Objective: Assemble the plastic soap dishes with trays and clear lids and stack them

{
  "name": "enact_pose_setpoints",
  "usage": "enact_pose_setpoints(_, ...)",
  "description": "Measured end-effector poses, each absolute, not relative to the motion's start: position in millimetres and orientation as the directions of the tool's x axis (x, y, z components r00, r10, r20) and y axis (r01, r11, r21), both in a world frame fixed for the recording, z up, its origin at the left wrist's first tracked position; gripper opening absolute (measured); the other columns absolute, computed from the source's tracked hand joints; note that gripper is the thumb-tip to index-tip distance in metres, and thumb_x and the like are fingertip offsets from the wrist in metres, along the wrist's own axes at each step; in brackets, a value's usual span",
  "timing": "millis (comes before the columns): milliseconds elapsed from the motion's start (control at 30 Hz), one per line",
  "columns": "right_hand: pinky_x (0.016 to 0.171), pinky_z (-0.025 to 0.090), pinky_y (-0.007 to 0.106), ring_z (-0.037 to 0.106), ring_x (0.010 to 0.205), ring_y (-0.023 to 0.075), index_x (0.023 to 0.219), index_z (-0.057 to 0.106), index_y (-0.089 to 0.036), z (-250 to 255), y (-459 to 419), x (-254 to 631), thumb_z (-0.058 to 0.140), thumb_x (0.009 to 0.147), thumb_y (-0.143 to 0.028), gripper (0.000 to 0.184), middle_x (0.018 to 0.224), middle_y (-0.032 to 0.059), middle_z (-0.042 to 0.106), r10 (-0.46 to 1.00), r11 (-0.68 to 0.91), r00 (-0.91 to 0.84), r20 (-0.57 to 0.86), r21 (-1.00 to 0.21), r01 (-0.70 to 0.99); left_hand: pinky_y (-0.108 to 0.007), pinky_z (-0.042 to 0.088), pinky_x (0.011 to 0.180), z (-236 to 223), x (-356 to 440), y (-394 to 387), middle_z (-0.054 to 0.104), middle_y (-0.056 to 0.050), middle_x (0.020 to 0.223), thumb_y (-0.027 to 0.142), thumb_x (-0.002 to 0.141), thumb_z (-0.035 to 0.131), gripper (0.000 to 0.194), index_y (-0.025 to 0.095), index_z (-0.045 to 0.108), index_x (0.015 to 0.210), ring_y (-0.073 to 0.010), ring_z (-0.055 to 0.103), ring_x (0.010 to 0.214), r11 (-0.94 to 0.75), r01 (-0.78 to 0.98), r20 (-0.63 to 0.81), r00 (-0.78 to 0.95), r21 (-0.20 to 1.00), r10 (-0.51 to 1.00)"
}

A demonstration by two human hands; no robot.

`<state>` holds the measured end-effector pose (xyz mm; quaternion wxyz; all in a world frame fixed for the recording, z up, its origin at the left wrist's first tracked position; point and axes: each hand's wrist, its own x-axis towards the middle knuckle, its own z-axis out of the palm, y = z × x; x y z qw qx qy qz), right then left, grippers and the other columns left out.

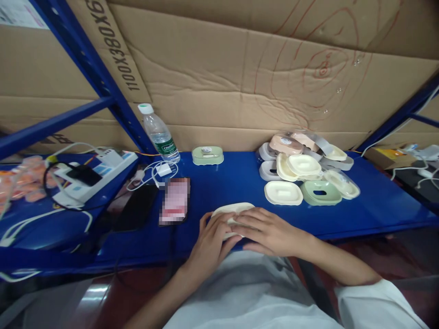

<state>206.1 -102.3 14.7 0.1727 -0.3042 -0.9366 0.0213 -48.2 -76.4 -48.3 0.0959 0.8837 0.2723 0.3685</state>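
Just above the near edge of the worktop [226, 171], the left hand [210, 235] and right hand [269, 228] hold a cream oval piece [236, 208] between them. The left fingers bend over its top, the right fingers lie close together across it, and both thumbs are on the near side; the fingertips overlap, so their exact contact is hard to tell.

To the left of the hands lies a phone [175, 201] with a blurred pink screen, then a black flat device [135, 208] near the left edge. Beyond them are a white charger [163, 169] with its cable and, by the far left corner, a tilted water bottle [161, 137]. A green case [207, 156] sits at the far edge, right of the bottle.

Toward the far right corner, a pile of cases [286, 145] in pink, grey and cream has two cream lids [303, 165] at its front. Nearer are a single cream lid [283, 193] and a green shell [322, 193] with a dark opening.
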Motion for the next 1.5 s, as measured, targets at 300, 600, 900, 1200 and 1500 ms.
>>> enact_pose_setpoints(300,0.1,0.057,0.041,0.074,0.111,0.0263,0.12,0.079,-0.025,34,-125,345,0.066,0.102,-0.029,0.022,0.116,0.0099,0.08,0.674,0.368,-0.182,0.716,-0.112,0.923,-0.048,0.054,0.117,-51,-47,-77,0.055,-0.017,0.161,0.028,0.108,0.061,0.041,0.022,0.053,0.148,-0.0296,0.059,0.145,-0.802,0.461,0.577,0.559,0.381,0.595)
enact_pose_setpoints(600,0.076,0.05,0.047,0.072,0.089,0.0361,0.099,0.082,-0.015,-37,-188,555,0.065,0.083,-0.041,0.034,0.097,0.0216,0.078,0.37,-0.643,0.624,0.689,-0.295,0.707,-0.055,0.055,0.115,-48,-41,-76,0.066,-0.014,0.145,0.025,0.108,0.057,0.02,0.021,0.068,0.125,-0.0295,0.067,0.13,-0.84,0.457,0.57,0.622,0.294,0.538)
enact_pose_setpoints(900,0.096,0.054,0.042,0.074,0.115,0.0309,0.096,0.077,-0.025,-22,-155,535,0.062,0.095,-0.052,0.031,0.115,0.0175,0.079,0.61,-0.333,0.413,0.676,-0.253,0.908,-0.058,0.047,0.12,-48,-39,-76,0.073,-0.011,0.133,0.025,0.109,0.057,0.017,0.021,0.07,0.118,-0.0267,0.069,0.126,-0.83,0.45,0.525,0.644,0.33,0.557)
enact_pose_setpoints(1200,0.119,0.047,0.047,0.062,0.139,0.0272,0.141,0.069,-0.023,64,-6,268,0.052,0.111,-0.038,0.038,0.146,0.0138,0.07,0.714,0.589,-0.525,0.464,0.007,0.808,-0.058,0.044,0.121,-48,-41,-76,0.074,-0.009,0.131,0.024,0.108,0.058,0.015,0.022,0.071,0.116,-0.0267,0.069,0.126,-0.831,0.436,0.513,0.655,0.345,0.556)
enact_pose_setpoints(1500,0.123,0.016,0.084,0.018,0.165,0.0495,0.169,0.039,-0.021,29,152,135,0.063,0.106,-0.041,0.071,0.176,0.0228,0.031,0.885,0.466,-0.461,0.069,-0.118,0.877,-0.056,0.043,0.124,-44,-45,-78,0.074,-0.009,0.131,0.024,0.106,0.062,0.014,0.022,0.072,0.115,-0.025,0.069,0.128,-0.83,0.437,0.489,0.67,0.347,0.558)
